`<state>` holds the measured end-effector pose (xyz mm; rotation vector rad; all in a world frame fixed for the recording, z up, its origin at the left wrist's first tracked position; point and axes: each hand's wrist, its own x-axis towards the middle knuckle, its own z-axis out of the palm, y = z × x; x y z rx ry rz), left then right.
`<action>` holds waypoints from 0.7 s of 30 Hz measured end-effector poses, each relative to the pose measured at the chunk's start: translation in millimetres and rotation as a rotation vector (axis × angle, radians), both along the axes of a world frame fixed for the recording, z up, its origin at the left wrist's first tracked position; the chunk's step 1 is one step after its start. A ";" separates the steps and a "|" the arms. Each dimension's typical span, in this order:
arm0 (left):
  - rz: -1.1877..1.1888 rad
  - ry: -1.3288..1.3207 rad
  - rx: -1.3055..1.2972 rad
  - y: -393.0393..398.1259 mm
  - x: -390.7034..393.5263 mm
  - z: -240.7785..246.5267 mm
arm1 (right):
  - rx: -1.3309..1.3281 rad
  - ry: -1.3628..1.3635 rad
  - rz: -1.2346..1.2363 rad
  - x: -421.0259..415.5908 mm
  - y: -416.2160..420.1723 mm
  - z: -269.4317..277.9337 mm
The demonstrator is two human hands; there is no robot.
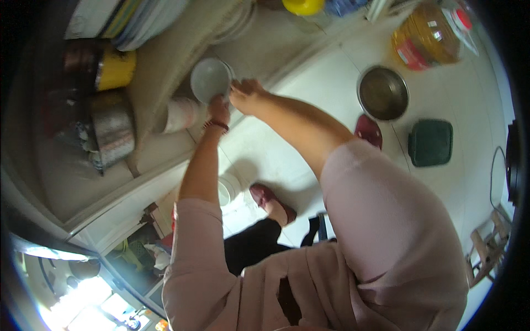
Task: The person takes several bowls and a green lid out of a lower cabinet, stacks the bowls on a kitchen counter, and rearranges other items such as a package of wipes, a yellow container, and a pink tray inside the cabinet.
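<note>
A round white bowl (210, 80) is in front of a low cabinet shelf, its pale inside turned towards me. My left hand (218, 109), with a beaded bracelet at the wrist, grips its lower rim. At the right side of the rim is my right hand (247, 96), its fingers curled in against the edge; the fingertips are partly hidden. A second pale edge shows behind the bowl, too blurred to identify. Just left of my left hand, a white cup-like container (181, 115) with a faint pink pattern lies on its side.
Metal pots (112, 128) and stacked plates (143, 25) crowd the upper shelf (165, 74). On the tiled floor are a steel basin (383, 93), a large oil bottle (428, 37), a green lidded box (431, 142) and a white bucket (227, 190). A wooden stool (488, 248) stands at right.
</note>
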<state>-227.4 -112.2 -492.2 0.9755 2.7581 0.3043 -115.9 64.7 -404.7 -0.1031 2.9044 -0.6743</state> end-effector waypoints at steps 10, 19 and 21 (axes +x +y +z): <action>-0.012 0.118 -0.296 21.5 14.1 62.6 | -0.054 -0.101 -0.108 -19.0 0.4 7.2; -0.100 0.137 -0.018 9.8 53.4 139.7 | -0.080 0.120 0.005 -2.5 15.4 35.8; -0.171 0.109 0.100 -0.5 73.4 163.5 | -0.128 0.116 0.140 3.3 20.7 43.7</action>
